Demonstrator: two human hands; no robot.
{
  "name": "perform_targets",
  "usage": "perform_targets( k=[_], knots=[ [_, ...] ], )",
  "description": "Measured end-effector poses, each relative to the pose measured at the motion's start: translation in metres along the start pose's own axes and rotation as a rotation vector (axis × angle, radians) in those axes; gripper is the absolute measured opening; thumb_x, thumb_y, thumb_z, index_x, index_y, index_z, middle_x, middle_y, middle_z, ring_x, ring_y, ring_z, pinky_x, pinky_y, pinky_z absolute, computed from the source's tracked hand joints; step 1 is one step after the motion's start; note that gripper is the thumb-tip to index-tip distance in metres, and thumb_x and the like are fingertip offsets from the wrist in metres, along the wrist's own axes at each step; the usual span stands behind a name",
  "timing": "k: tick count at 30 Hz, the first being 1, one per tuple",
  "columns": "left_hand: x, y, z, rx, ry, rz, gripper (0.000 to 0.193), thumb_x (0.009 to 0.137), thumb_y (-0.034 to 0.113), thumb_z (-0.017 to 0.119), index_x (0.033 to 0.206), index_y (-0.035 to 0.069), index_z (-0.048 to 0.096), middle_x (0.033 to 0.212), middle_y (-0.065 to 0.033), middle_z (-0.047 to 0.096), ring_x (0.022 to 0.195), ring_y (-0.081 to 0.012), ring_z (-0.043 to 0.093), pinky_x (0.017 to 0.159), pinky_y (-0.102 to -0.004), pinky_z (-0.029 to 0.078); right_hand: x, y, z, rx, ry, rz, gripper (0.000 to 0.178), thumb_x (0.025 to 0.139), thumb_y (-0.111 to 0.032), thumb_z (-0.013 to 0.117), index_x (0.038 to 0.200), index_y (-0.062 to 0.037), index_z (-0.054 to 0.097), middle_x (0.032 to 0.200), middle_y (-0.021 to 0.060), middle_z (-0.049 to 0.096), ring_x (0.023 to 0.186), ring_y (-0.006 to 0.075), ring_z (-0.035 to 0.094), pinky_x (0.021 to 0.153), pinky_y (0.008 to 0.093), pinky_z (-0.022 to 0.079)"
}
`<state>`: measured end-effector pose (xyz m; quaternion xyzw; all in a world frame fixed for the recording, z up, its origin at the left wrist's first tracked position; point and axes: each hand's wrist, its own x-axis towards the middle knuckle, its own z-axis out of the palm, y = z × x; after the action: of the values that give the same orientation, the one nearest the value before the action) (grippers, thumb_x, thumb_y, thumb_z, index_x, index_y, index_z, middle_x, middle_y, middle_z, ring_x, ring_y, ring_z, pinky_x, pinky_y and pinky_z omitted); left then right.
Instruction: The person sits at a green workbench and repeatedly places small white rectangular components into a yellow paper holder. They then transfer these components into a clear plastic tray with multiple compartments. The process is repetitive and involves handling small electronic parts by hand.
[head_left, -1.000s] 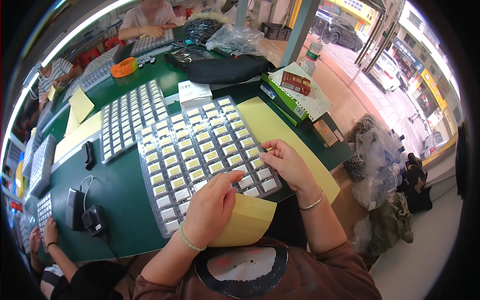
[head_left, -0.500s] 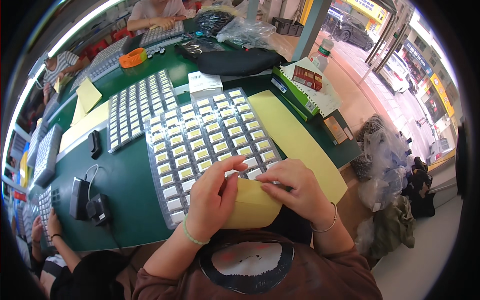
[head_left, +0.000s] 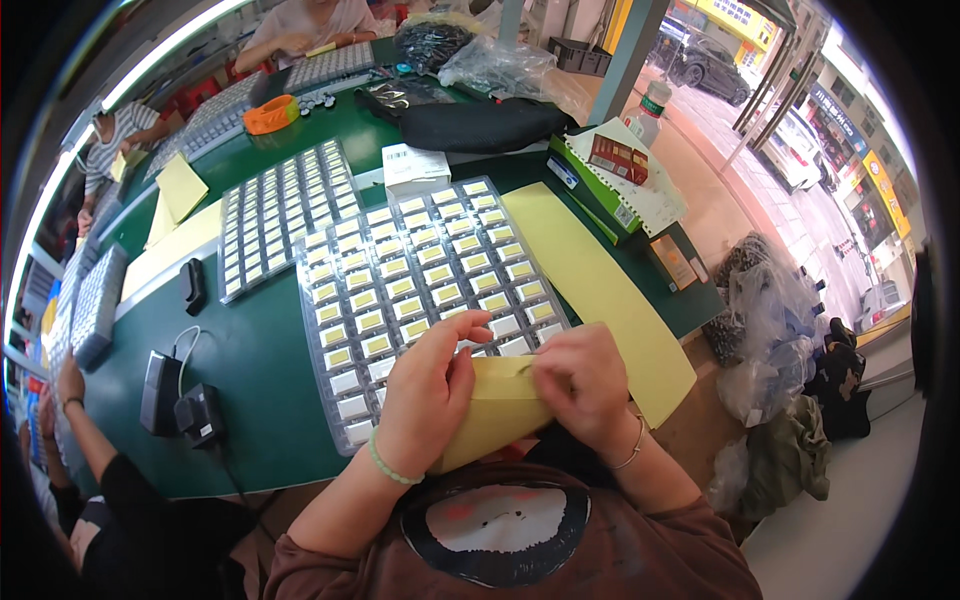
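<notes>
A bent sheet of yellow paper (head_left: 490, 410) is in front of my chest, over the near edge of the tray. My left hand (head_left: 425, 385) holds its left side, thumb on top and fingers curved around. At the sheet's upper right corner, my right hand (head_left: 585, 385) is closed with the fingers curled in. It grips the paper there, and its fingertips are partly hidden. Beneath both hands lies a clear plastic tray (head_left: 312, 345) of small white blocks in rows. Most blocks carry a yellow rectangle on top; several in the nearest rows (head_left: 352, 407) are plain white.
A second filled tray (head_left: 290, 215) lies to the left, near black power adapters (head_left: 200, 415). Behind are a white box (head_left: 415, 170) and a black pouch (head_left: 485, 125). Yellow sheets (head_left: 600, 290) and a green box (head_left: 595, 190) lie right. Co-workers sit left and across.
My right hand has curled more tightly and shifted slightly at the sheet's corner. The paper's right side has tilted upward. At the left, a co-worker's hand has moved farther along the table.
</notes>
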<state>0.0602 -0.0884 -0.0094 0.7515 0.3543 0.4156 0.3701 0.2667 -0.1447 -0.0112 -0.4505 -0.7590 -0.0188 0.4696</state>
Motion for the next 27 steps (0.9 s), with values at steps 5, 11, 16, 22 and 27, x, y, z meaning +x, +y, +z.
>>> perform_targets(
  k=[5,11,16,22,27],
  knots=[
    [-0.002,-0.003,0.004,0.067,0.0,0.051,0.041,0.093,-0.008,0.055,0.132,0.003,0.06,0.107,-0.0061,0.072,0.059,-0.008,0.049,0.059,-0.0259,0.046,0.013,0.009,-0.006,0.395,0.166,0.543,0.004,0.095,-0.002,0.069,0.099,-0.001,0.068,0.096,0.0006,0.066,0.084,0.0094,0.063,0.073,0.024,0.051],
    [0.0,-0.003,0.005,0.108,0.0,0.028,0.043,0.093,-0.007,0.058,0.135,0.004,0.057,0.111,-0.0068,0.071,0.06,-0.0108,0.051,0.061,-0.0277,0.047,0.027,0.008,0.017,0.333,-0.039,0.655,0.006,0.092,-0.004,0.073,0.096,-0.0001,0.071,0.084,0.0005,0.071,0.071,0.0047,0.062,0.065,0.022,0.051],
    [-0.002,-0.003,0.004,0.088,-0.011,0.01,0.042,0.094,-0.006,0.058,0.135,0.004,0.057,0.112,-0.0075,0.071,0.062,-0.0125,0.053,0.063,-0.0287,0.049,0.03,0.005,0.017,0.425,-0.063,0.79,0.006,0.09,-0.004,0.074,0.094,-0.0002,0.071,0.08,-0.0006,0.069,0.067,0.0039,0.06,0.062,0.0213,0.05],
    [-0.002,-0.001,0.002,0.083,-0.038,0.001,0.043,0.093,-0.006,0.058,0.136,0.004,0.056,0.113,-0.0087,0.071,0.065,-0.0154,0.058,0.066,-0.0299,0.051,0.028,0.008,0.022,0.408,-0.049,0.775,0.004,0.088,-0.003,0.073,0.092,-0.0017,0.071,0.079,-0.0014,0.068,0.067,0.0031,0.058,0.062,0.0207,0.049],
    [-0.003,-0.002,0.003,0.065,-0.023,0.028,0.043,0.093,-0.006,0.057,0.135,0.003,0.056,0.113,-0.0095,0.071,0.068,-0.0173,0.062,0.068,-0.0308,0.052,0.026,0.006,0.025,0.367,-0.02,0.7,0.004,0.087,-0.002,0.073,0.09,-0.0028,0.071,0.078,-0.0008,0.068,0.067,0.0033,0.058,0.062,0.0205,0.048]
  ],
)
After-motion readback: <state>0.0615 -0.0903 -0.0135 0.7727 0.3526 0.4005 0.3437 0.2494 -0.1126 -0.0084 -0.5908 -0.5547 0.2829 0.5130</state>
